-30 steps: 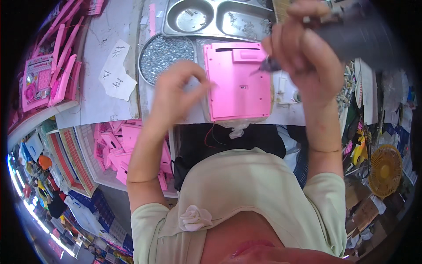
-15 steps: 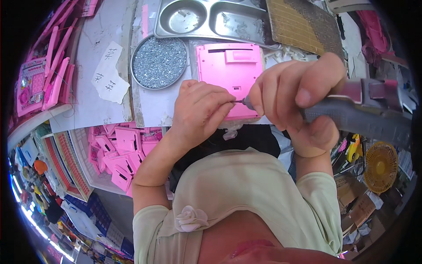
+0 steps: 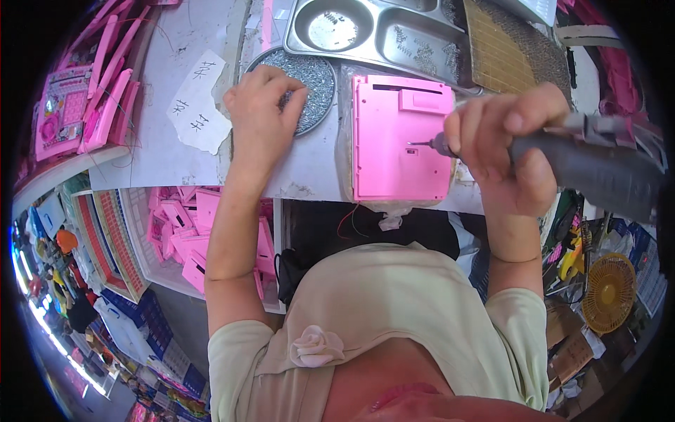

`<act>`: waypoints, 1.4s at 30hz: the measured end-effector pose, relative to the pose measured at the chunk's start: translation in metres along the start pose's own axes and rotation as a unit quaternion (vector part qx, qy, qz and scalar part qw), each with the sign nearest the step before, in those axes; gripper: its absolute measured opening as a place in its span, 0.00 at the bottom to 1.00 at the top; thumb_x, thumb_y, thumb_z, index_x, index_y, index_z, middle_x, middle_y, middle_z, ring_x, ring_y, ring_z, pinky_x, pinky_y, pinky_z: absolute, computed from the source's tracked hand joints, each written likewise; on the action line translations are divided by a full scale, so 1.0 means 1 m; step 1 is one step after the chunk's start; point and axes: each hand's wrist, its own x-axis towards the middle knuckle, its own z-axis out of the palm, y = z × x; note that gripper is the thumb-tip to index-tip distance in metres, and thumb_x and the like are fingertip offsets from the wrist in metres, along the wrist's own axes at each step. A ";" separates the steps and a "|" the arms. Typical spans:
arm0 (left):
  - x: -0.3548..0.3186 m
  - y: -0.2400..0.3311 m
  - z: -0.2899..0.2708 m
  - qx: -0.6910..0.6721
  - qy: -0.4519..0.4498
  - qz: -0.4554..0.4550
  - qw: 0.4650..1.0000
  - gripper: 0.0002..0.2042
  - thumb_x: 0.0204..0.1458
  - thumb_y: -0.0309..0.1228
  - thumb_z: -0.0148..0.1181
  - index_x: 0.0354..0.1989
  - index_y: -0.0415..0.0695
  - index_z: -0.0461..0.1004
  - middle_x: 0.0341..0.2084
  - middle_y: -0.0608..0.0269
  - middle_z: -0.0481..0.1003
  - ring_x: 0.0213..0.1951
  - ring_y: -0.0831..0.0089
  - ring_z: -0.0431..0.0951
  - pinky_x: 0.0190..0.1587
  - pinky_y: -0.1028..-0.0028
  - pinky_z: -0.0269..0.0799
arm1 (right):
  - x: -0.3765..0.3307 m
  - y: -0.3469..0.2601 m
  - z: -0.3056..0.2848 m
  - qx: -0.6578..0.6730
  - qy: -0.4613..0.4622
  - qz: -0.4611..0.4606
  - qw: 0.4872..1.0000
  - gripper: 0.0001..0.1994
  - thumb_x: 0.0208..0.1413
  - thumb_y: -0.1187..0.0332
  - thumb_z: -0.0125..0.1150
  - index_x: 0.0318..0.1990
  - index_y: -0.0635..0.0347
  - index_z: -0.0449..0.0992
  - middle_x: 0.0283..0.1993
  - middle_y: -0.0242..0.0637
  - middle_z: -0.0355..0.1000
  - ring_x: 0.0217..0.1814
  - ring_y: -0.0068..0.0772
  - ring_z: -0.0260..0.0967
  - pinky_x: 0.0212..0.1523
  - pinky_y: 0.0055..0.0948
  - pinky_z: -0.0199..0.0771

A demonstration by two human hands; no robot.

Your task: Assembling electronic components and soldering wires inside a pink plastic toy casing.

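My left hand (image 3: 264,112) is over a round metal dish of small silver screws (image 3: 316,84). Its fingers are curled, with thumb and forefinger drawn together above the screws. Whatever lies between the fingertips is too small to make out. My right hand (image 3: 503,144) grips a grey electric screwdriver (image 3: 576,169), held almost level and pointing left. The driver's thin bit is above a pink plastic case (image 3: 387,165), close to a small slot in its middle. That case lies flat on a plastic-wrapped pad at the table's front edge.
Behind the case stands a metal compartment tray (image 3: 373,46) with small screws in it. Brown cardboard (image 3: 503,56) lies at its right. A torn paper (image 3: 200,105) is left of the dish. Below the table, a white crate holds pink parts (image 3: 190,239); more pink parts stand far left.
My left hand has left the driver's bit and moved left to the screw dish. The screwdriver has shifted slightly right and up. The whole view has shifted a little.
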 end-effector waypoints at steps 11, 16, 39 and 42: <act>-0.005 0.075 -0.009 -0.249 -0.123 0.072 0.958 0.09 0.54 0.25 0.64 0.27 0.38 0.69 0.34 0.57 0.77 0.38 0.60 0.78 0.44 0.66 0.72 | -0.079 -0.031 -0.002 -0.020 0.104 0.047 0.993 0.18 0.57 0.55 0.70 0.40 0.52 0.67 0.17 0.25 0.62 0.18 0.23 0.60 0.26 0.29 0.66; -0.015 0.101 0.014 -0.206 -0.171 0.253 0.930 0.08 0.52 0.26 0.65 0.28 0.42 0.70 0.51 0.58 0.80 0.57 0.57 0.77 0.64 0.58 0.66 | -0.089 -0.021 -0.003 -0.027 0.090 0.032 0.995 0.16 0.58 0.58 0.69 0.39 0.54 0.67 0.18 0.26 0.63 0.18 0.25 0.61 0.25 0.29 0.66; -0.024 0.097 0.025 -0.246 -0.160 0.215 0.931 0.08 0.54 0.28 0.64 0.28 0.42 0.71 0.50 0.61 0.80 0.58 0.62 0.77 0.63 0.55 0.67 | -0.054 0.003 -0.011 -0.160 -0.049 -0.035 0.985 0.14 0.58 0.66 0.67 0.28 0.55 0.65 0.17 0.32 0.65 0.14 0.32 0.62 0.20 0.33 0.70; -0.023 0.097 0.027 -0.251 -0.157 0.208 0.932 0.07 0.54 0.28 0.64 0.28 0.42 0.72 0.50 0.61 0.80 0.58 0.62 0.77 0.62 0.55 0.67 | -0.051 0.014 -0.012 -0.174 -0.064 -0.056 0.981 0.13 0.58 0.67 0.66 0.29 0.55 0.66 0.17 0.32 0.65 0.14 0.33 0.62 0.21 0.35 0.72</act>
